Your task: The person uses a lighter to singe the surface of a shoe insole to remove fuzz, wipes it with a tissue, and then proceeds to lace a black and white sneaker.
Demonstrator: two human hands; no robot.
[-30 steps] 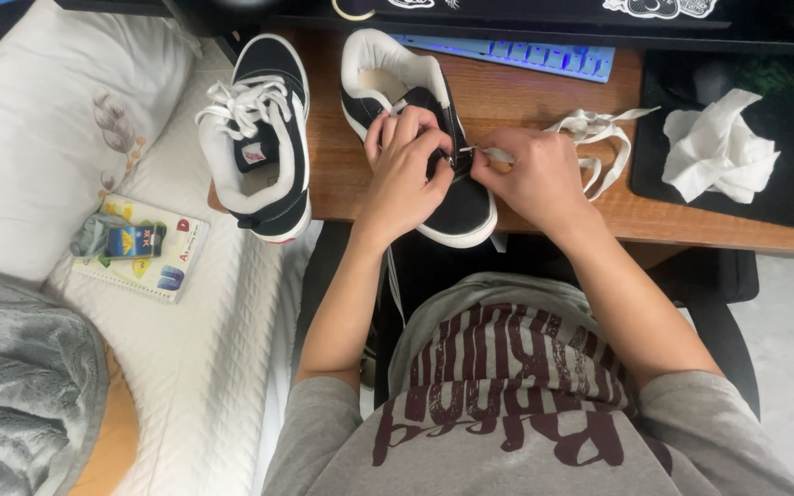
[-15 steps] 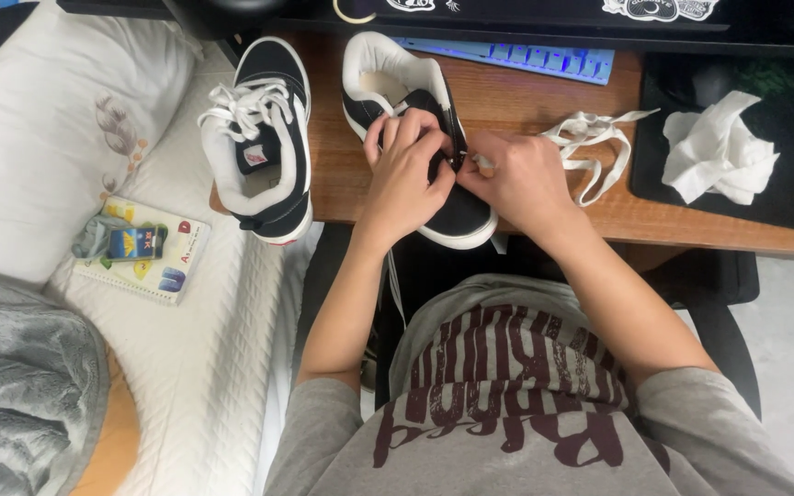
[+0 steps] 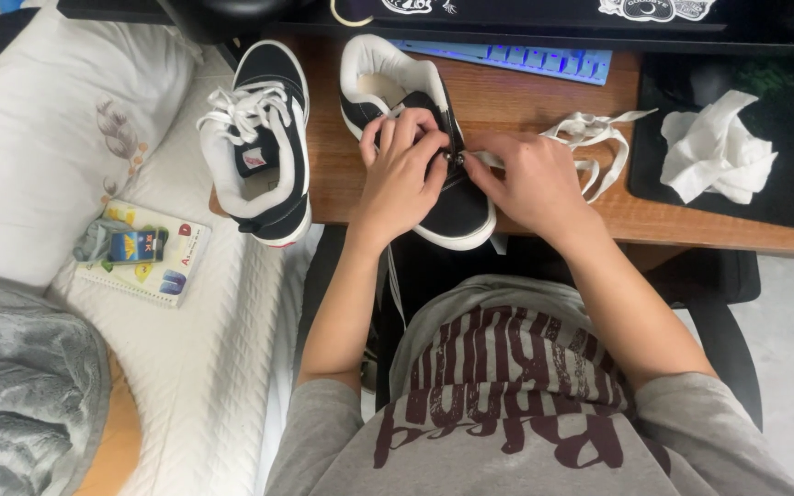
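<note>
A black and white sneaker (image 3: 452, 207) lies on the wooden desk (image 3: 526, 101), toe toward me. My left hand (image 3: 402, 170) rests on its upper, fingers curled around the eyelet area. My right hand (image 3: 530, 179) pinches a white shoelace (image 3: 599, 138) at the shoe's side, fingertips close to the left hand's. The rest of the lace trails loose on the desk to the right. A second black and white sneaker (image 3: 264, 138), laced, sits at the desk's left edge, overhanging the bed.
A crumpled white tissue (image 3: 714, 152) lies on a black desk mat (image 3: 783, 193) at the right. A keyboard (image 3: 516, 60) sits at the back. To the left are a white pillow (image 3: 57, 129), a booklet (image 3: 149, 257) and a grey blanket (image 3: 20, 395) on the bed.
My right hand has drawn in closer to the left hand at the shoe's eyelets, bringing the lace end with it. The sneakers have stayed in place.
</note>
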